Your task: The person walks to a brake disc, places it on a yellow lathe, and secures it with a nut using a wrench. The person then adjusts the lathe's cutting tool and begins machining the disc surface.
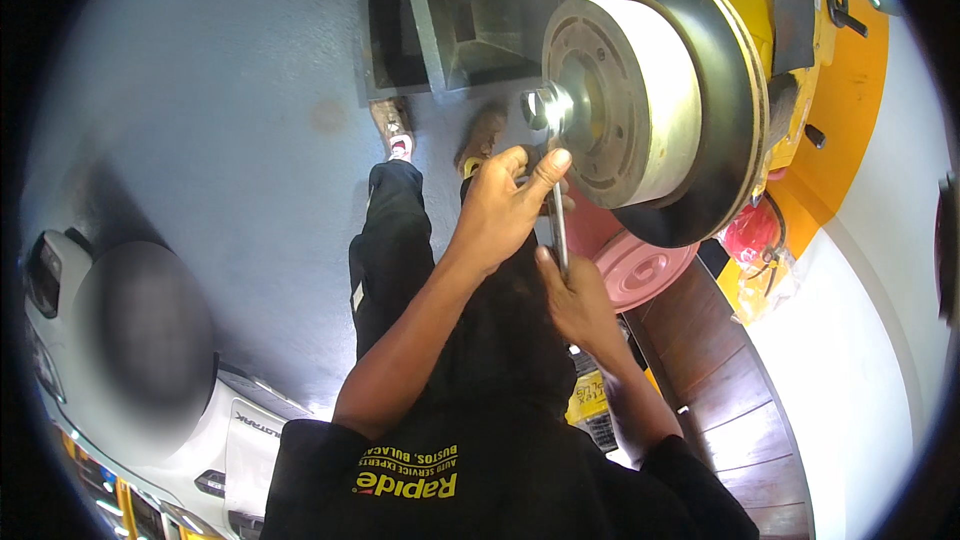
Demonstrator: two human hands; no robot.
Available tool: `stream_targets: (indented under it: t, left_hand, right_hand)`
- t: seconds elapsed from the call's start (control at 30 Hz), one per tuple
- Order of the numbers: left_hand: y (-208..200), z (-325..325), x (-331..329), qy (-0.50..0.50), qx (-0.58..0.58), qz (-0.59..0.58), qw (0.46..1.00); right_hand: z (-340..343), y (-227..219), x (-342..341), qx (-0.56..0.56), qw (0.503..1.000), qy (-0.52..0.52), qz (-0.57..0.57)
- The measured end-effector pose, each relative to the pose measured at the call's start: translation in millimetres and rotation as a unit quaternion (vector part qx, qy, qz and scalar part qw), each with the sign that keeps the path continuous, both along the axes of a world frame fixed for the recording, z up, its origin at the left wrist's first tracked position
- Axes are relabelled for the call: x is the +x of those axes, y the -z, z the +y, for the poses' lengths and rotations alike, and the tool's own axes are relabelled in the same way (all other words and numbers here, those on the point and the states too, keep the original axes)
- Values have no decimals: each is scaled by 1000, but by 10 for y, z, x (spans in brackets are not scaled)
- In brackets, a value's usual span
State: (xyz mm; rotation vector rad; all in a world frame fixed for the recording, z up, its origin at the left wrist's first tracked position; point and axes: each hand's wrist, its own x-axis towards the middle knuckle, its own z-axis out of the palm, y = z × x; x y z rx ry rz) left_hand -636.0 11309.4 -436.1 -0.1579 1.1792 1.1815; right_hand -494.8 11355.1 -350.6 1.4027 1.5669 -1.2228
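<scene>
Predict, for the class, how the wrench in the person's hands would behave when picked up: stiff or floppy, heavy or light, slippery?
The wrench would probably stay stiff: its slim handle looks straight and metallic. It may feel heavy for its slimness, since it appears to be metal. It could be somewhat slippery, as the handle looks shiny.
</scene>
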Motion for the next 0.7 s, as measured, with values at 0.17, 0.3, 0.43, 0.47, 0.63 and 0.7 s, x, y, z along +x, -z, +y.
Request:
stream_targets:
  t: [0.17,0.3,0.43,0.47,0.63,0.7]
  left_hand:
    - [671,-198,95,128,59,420,896]
    - [1136,24,-45,74,136,531,833]
    - [1168,-179,-140,107,123,547,821]
    - [1265,-337,-56,111,111,534,831]
    - [645,-597,112,151,69,406,899]
    - [238,-476,79,186,78,322,925]
  right_hand:
    - [-299,1661,193,196,941,25,275]
    - [-114,3351,-264,123,822,237,503]
    - [-258,3901,-272,-23,791,287,540]
    - [-394,3732,-33,41,865,169,470]
    - [-639,1939,549,112,965,-28,236]
    - [-615,979,572,88,988,-15,127]
